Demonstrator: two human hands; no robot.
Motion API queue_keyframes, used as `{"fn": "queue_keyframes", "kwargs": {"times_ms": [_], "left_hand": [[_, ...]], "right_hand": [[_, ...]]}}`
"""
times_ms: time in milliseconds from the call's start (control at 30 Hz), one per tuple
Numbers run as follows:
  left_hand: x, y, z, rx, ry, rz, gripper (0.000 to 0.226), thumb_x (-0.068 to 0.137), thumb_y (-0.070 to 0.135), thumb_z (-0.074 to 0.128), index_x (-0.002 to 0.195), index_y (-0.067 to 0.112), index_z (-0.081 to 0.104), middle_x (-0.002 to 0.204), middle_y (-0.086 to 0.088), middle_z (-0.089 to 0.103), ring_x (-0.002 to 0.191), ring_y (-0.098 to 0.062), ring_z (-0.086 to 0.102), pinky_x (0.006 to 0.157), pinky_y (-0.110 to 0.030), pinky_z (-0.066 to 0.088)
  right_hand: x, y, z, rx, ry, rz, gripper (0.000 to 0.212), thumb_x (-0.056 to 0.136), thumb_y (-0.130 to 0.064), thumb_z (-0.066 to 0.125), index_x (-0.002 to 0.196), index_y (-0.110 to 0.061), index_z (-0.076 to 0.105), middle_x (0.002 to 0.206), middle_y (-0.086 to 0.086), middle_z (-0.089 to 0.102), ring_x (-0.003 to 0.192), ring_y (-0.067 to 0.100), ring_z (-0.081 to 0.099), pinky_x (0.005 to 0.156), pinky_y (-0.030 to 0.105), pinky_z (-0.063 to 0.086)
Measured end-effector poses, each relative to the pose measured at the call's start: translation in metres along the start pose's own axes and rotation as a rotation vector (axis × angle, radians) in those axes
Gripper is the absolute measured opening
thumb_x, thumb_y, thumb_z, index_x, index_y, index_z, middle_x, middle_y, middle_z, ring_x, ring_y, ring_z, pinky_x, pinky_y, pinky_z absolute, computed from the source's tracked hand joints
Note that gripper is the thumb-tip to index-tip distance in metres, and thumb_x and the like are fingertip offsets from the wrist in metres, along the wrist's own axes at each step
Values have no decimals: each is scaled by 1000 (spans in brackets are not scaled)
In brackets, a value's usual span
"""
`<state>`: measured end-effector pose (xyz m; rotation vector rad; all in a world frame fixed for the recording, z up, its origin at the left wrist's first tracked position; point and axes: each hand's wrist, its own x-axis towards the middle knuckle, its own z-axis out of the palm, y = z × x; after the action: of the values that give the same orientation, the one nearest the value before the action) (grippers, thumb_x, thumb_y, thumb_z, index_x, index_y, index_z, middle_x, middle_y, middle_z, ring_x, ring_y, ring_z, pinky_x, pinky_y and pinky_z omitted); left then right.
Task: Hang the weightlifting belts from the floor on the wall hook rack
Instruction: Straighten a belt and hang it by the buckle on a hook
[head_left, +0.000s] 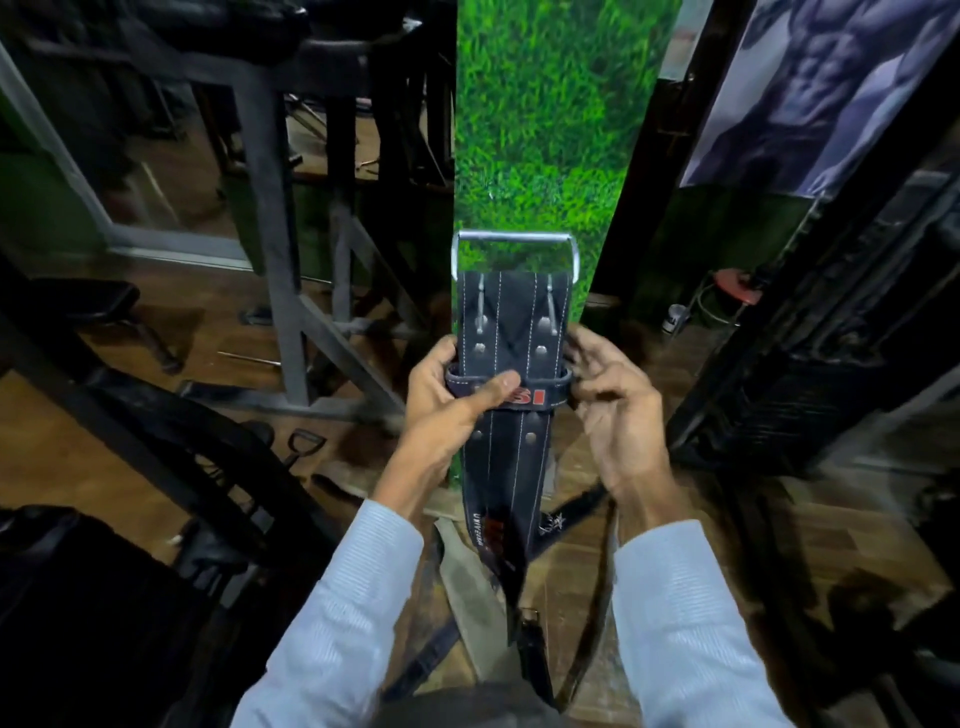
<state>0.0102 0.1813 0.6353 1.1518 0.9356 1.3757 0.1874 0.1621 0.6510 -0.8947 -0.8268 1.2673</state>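
The black weightlifting belt is held upright in front of the person, its steel buckle at the top, set against the green grass-patterned panel behind it. The left hand grips the belt's left edge, thumb pressed across the keeper loop that bears red letters. The right hand sits at the belt's right edge, fingers loosely curled and touching the loop's end, not clamped. Below the belt, on the wooden floor, lie more belts, one of them tan. Left of the belt stands a dark metal frame.
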Motion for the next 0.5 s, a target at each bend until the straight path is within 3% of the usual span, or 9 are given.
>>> {"fn": "queue_keyframes", "kwargs": {"times_ms": [100, 200, 300, 367, 500], "left_hand": [[-6, -6, 1, -3, -27, -5, 48, 75, -9, 80, 118, -6, 59, 111, -18, 75, 97, -24, 72, 88, -39, 60], [-10, -6, -3, -2, -81, -14, 44, 77, -6, 80, 117, -5, 60, 111, -22, 74, 96, -26, 71, 92, -46, 58], [-10, 12, -12, -96, -178, -19, 45, 87, 34, 75, 120, 5, 62, 109, -5, 74, 102, -17, 68, 95, -35, 54], [-1, 27, -19, -136, -212, 1, 57, 91, 50, 64, 130, 8, 60, 122, -10, 70, 114, -24, 65, 102, -38, 51], [15, 39, -26, 66, -94, 151, 38, 84, 6, 78, 120, 11, 66, 102, -4, 74, 93, -12, 69, 84, -30, 57]], "right_hand": [[10, -27, 5, -56, -43, -53, 51, 86, -16, 59, 136, -9, 61, 126, 9, 72, 118, 24, 65, 99, 37, 49], [18, -30, 17, -405, -19, -177, 50, 81, -23, 85, 128, -23, 68, 127, 9, 72, 121, 31, 66, 107, 54, 50], [15, -21, 22, -490, 32, -276, 44, 77, -20, 89, 117, -28, 72, 122, 11, 74, 113, 32, 71, 99, 58, 56], [12, -15, 27, -478, 22, -284, 44, 78, -10, 87, 117, -24, 71, 117, 11, 75, 105, 28, 75, 92, 51, 61], [9, -6, 44, -524, 18, -296, 46, 78, 2, 84, 119, -13, 69, 110, 10, 77, 100, 25, 76, 87, 44, 62]]}}
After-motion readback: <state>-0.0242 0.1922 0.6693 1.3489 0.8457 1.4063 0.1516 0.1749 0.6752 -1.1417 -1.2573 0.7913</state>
